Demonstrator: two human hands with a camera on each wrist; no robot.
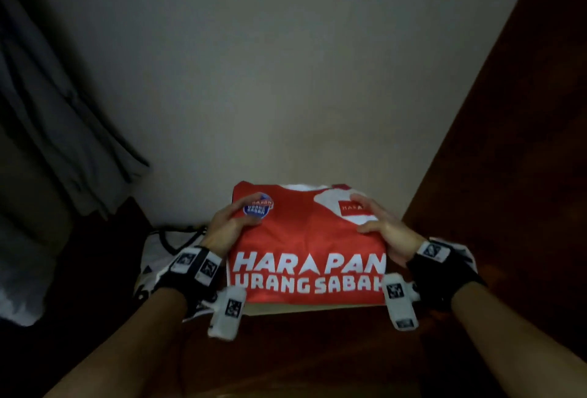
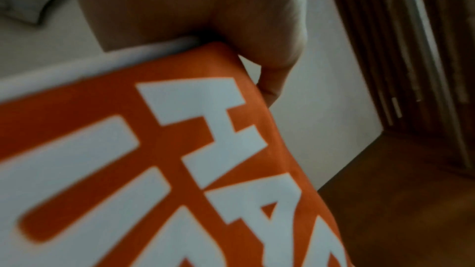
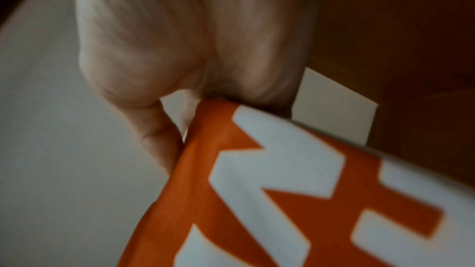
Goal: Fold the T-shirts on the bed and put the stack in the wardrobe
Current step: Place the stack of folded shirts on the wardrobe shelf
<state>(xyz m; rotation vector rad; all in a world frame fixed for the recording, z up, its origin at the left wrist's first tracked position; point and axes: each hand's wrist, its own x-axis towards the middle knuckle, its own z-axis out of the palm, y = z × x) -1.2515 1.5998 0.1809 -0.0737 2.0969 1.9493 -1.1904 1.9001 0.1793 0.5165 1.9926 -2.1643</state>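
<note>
A stack of folded T-shirts (image 1: 305, 238) is held in front of me, its top shirt red with large white lettering. A white layer peeks out at its far edge and a pale one at its near edge. My left hand (image 1: 228, 223) grips the stack's left side, thumb on top. My right hand (image 1: 381, 226) grips the right side the same way. In the left wrist view my left hand (image 2: 205, 7) clamps the red shirt (image 2: 154, 170) at its corner. The right wrist view has my right hand (image 3: 180, 38) pinching the red shirt (image 3: 282, 200) at its edge.
A brown wooden panel (image 1: 508, 175) rises on the right, and a dark wooden surface (image 1: 317, 350) lies below the stack. A pale wall (image 1: 270, 64) stands behind. Grey fabric (image 1: 63, 111) hangs at the left, above a white bag (image 1: 165, 248) with a black cord.
</note>
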